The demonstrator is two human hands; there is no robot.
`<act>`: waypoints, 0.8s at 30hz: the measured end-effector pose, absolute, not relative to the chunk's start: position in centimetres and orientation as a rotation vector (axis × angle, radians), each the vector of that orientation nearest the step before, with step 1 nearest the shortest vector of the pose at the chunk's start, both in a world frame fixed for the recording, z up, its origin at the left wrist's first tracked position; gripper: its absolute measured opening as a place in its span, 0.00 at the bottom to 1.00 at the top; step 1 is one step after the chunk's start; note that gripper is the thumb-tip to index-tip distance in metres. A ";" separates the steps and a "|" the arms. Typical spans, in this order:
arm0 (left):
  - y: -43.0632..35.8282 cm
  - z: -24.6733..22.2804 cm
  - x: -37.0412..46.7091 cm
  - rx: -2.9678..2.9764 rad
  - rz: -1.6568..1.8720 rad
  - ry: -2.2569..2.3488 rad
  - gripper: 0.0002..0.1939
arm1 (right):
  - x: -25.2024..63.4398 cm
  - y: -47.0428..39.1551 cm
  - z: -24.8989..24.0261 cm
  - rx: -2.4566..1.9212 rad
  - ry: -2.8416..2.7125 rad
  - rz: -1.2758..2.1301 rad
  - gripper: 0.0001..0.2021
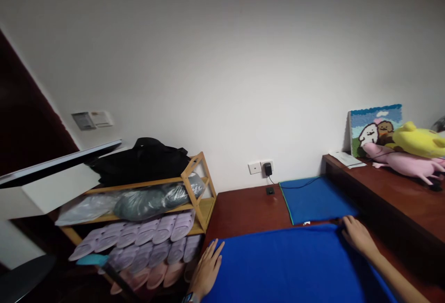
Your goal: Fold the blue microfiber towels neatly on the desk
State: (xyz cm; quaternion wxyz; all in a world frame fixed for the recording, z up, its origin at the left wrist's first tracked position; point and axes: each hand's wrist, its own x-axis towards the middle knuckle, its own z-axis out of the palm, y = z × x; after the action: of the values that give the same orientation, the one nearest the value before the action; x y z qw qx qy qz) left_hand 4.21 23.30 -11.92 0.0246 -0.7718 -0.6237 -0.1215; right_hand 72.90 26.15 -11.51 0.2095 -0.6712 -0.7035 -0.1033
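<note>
A large blue cloth [285, 261] lies spread over the reddish-brown tabletop [243, 210]. My left hand [207, 268] rests flat on its left edge, fingers stretched out, with a watch on the wrist. At the far right corner of the cloth is my right hand [356, 233], its fingers bent down at the edge; whether they pinch the fabric is too small to tell. Behind the large cloth, a smaller blue cloth with green edging [316, 198] lies flat, a white tag at its near edge.
A wooden rack [198, 192] with slippers [167, 229], plastic-wrapped items and a black bag [146, 161] stands at left. On the raised surface at right are plush toys [410, 161] and a picture [373, 127]. A black plug [268, 169] sits in the wall socket.
</note>
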 end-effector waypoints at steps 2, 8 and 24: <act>23.3 -12.1 4.3 -2.381 -0.365 -1.932 0.27 | 72.3 26.1 -11.9 -1.862 -1.929 -0.270 0.17; 23.3 -12.2 4.5 -2.335 -0.359 -1.952 0.27 | 69.5 25.5 -14.5 -1.825 -2.072 -0.013 0.28; 23.0 -10.1 4.6 -2.406 -0.556 -2.088 0.27 | 69.3 25.2 -14.5 -2.344 -1.981 0.045 0.33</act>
State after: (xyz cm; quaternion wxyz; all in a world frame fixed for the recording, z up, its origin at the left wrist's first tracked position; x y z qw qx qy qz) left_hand 4.58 23.05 -10.13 -0.0461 -0.7431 -0.6451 -0.1718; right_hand 69.30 25.16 -14.46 0.0362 -0.7632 -0.6450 0.0148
